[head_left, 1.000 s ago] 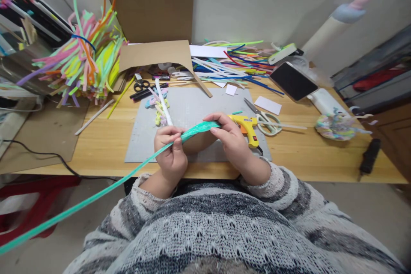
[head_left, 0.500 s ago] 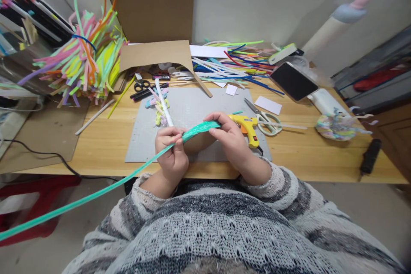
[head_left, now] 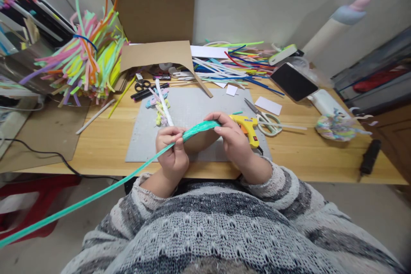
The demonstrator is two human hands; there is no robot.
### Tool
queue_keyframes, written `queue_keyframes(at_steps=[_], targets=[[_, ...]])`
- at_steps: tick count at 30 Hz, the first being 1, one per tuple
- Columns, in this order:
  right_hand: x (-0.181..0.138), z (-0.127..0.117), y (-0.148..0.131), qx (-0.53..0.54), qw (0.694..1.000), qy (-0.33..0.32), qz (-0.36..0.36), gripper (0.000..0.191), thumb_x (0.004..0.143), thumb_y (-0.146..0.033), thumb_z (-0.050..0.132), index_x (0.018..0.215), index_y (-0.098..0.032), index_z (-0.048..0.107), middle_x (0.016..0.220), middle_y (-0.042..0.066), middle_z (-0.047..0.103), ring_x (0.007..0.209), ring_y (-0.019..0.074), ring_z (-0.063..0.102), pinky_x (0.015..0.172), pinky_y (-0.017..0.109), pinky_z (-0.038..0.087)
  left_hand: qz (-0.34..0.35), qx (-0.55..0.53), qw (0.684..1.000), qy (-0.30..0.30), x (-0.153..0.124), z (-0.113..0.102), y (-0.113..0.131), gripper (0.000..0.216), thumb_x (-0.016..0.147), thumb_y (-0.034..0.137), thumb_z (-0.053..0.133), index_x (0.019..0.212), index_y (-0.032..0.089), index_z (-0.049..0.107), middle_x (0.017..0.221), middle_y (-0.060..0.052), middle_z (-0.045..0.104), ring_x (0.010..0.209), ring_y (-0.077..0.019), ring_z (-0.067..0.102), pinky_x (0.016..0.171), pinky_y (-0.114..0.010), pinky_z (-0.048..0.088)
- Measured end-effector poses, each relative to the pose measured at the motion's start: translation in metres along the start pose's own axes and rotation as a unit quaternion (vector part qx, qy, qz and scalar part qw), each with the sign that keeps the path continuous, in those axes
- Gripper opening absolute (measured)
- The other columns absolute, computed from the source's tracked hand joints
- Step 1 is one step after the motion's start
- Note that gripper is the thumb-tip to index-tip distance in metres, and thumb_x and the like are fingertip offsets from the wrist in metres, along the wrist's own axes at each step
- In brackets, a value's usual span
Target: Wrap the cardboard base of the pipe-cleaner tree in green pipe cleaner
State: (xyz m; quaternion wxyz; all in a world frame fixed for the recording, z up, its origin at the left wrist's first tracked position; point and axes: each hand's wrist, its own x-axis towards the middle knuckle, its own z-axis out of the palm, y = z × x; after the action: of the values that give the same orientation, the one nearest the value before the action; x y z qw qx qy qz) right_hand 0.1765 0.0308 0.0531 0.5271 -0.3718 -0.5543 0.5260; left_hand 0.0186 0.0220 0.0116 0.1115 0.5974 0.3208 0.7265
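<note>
Head view: both hands raised just above the near edge of the wooden desk (head_left: 105, 145), over the grey cutting mat (head_left: 192, 111). Left hand (head_left: 172, 152) curled, thumb and forefinger pinching the teal pipe cleaner (head_left: 96, 195) near its wound part; its free length runs off down-left past the near desk edge toward the lower left corner of the frame. Right hand (head_left: 233, 139) cupped, fingers pressed together, gripping the far end of a brown cardboard piece (head_left: 201, 141) with teal turns wrapped along its top edge. Forearms in a grey knit sleeve (head_left: 285, 184), elbows tucked in. Yellow glue gun (head_left: 248, 127) lies just beside the right hand; scissors (head_left: 265, 119) beyond it.
</note>
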Motion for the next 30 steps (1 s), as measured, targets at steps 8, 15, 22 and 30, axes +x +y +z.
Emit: queue_keyframes(at_steps=[8, 15, 22, 30], targets=[[-0.0012, -0.0031, 0.0018, -0.009, 1.000, 0.006, 0.012, 0.024, 0.080, -0.023, 0.047, 0.098, -0.025, 0.064, 0.102, 0.002, 0.064, 0.105, 0.0219, 0.054, 0.098, 0.039, 0.036, -0.007, 0.004, 1.000, -0.003, 0.0003, 0.0000, 0.0000, 0.004, 0.091, 0.017, 0.050, 0.091, 0.020, 0.052, 0.092, -0.001, 0.053, 0.081, -0.0137, 0.064, 0.073, -0.034, 0.056], [0.0007, -0.0014, 0.0027, -0.023, 0.999, 0.019, 0.015, 0.021, 0.082, -0.026, 0.048, 0.095, -0.025, 0.064, 0.101, 0.001, 0.065, 0.103, 0.0214, 0.055, 0.097, 0.039, 0.038, -0.005, 0.012, 1.000, -0.005, 0.0002, -0.0001, 0.0001, 0.004, 0.092, 0.018, 0.049, 0.091, 0.021, 0.052, 0.092, -0.001, 0.053, 0.082, -0.0137, 0.063, 0.074, -0.035, 0.057], [0.0023, -0.0014, 0.0047, -0.024, 0.999, 0.025, 0.027, 0.017, 0.083, -0.027, 0.051, 0.093, -0.025, 0.065, 0.098, 0.000, 0.066, 0.100, 0.0203, 0.055, 0.096, 0.038, 0.038, 0.003, 0.004, 1.000, 0.001, 0.0003, 0.0002, -0.0008, 0.005, 0.091, 0.015, 0.049, 0.090, 0.019, 0.053, 0.091, -0.002, 0.054, 0.081, -0.0145, 0.064, 0.073, -0.034, 0.056], [-0.0011, -0.0048, 0.0044, 0.020, 1.000, -0.001, 0.004, 0.029, 0.085, -0.031, 0.042, 0.102, -0.024, 0.065, 0.110, 0.004, 0.066, 0.110, 0.0230, 0.055, 0.099, 0.042, 0.040, -0.005, 0.011, 1.000, 0.002, -0.0002, -0.0003, -0.0005, 0.004, 0.091, 0.017, 0.050, 0.091, 0.021, 0.052, 0.092, -0.001, 0.054, 0.082, -0.0139, 0.064, 0.074, -0.034, 0.056]])
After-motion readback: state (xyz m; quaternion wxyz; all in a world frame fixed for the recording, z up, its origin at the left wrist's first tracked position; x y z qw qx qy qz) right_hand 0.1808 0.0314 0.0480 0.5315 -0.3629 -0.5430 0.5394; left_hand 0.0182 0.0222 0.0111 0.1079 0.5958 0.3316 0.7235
